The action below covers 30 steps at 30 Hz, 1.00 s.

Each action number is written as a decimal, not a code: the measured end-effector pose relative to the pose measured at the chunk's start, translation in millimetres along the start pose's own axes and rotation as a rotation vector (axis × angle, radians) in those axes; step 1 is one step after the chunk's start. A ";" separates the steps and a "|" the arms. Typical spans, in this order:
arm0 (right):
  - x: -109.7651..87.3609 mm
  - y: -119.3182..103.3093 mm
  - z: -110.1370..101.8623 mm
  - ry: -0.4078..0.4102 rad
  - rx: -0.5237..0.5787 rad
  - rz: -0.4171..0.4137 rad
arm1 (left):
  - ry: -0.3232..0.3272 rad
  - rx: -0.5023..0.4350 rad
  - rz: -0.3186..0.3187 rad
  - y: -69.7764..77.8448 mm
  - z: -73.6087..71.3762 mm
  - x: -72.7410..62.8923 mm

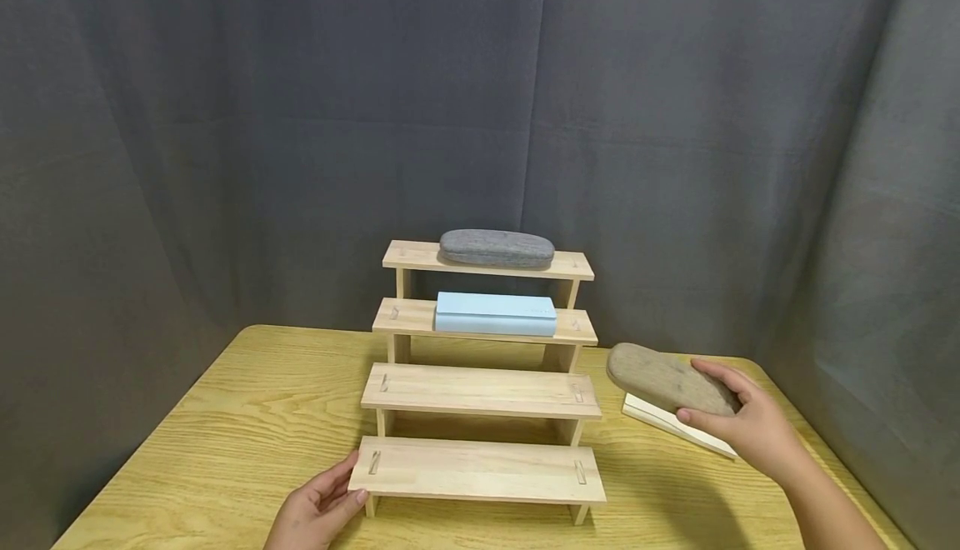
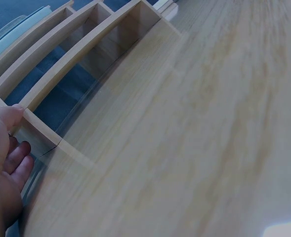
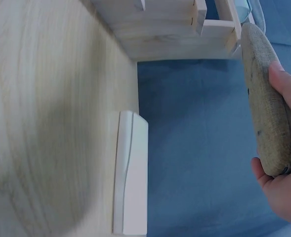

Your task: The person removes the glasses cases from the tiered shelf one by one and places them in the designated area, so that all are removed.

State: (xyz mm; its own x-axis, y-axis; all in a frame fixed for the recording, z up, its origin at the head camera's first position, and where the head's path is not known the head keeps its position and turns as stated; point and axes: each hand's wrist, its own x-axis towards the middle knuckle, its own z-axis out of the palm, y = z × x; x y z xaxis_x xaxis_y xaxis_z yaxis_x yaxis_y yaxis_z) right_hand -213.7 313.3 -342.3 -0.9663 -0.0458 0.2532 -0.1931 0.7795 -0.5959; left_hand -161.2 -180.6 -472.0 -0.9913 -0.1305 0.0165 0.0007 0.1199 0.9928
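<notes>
A brown, fabric-covered glasses case (image 1: 660, 375) is gripped in my right hand (image 1: 757, 425), held above the table to the right of a stepped wooden rack (image 1: 480, 471). In the right wrist view the thumb lies along one side of the brown case (image 3: 266, 103). My left hand (image 1: 315, 504) pinches the front left corner of the rack's lowest shelf, thumb at its edge. On the top shelf lies a grey glasses case (image 1: 497, 248). A light blue case (image 1: 495, 314) sits on the shelf below it. The two lower shelves are bare.
A white case (image 1: 675, 425) lies on the wooden table (image 1: 225, 417) under the raised brown case, partly hidden by it in the head view. Dark grey curtains (image 1: 375, 117) hang behind the table and along both sides.
</notes>
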 end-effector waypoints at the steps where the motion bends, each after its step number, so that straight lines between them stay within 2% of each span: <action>1: -0.8 2.1 -0.3 -0.004 0.004 0.001 | 0.001 -0.002 0.001 -0.2 0.0 0.0; 6: -3.2 11.6 -1.6 -0.019 -0.019 0.014 | 0.000 0.004 0.009 -1.3 -0.4 -0.4; 15: -8.4 32.1 4.5 0.027 -0.040 0.003 | -0.004 0.002 0.005 -1.0 -0.6 -0.2; 22: -12.8 49.0 10.8 -0.027 -0.045 0.067 | -0.002 0.006 0.009 0.2 0.0 -0.6; 30: -14.7 67.5 25.1 -0.053 -0.020 0.091 | -0.009 0.003 0.006 0.5 -0.1 -0.2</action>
State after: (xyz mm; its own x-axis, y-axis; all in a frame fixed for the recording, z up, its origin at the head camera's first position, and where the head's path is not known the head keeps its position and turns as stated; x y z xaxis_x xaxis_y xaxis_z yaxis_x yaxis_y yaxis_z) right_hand -216.8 350.9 -405.4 -0.9874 -0.0068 0.1578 -0.1013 0.7940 -0.5994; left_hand -161.0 -180.7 -471.6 -0.9925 -0.1208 0.0210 0.0059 0.1240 0.9923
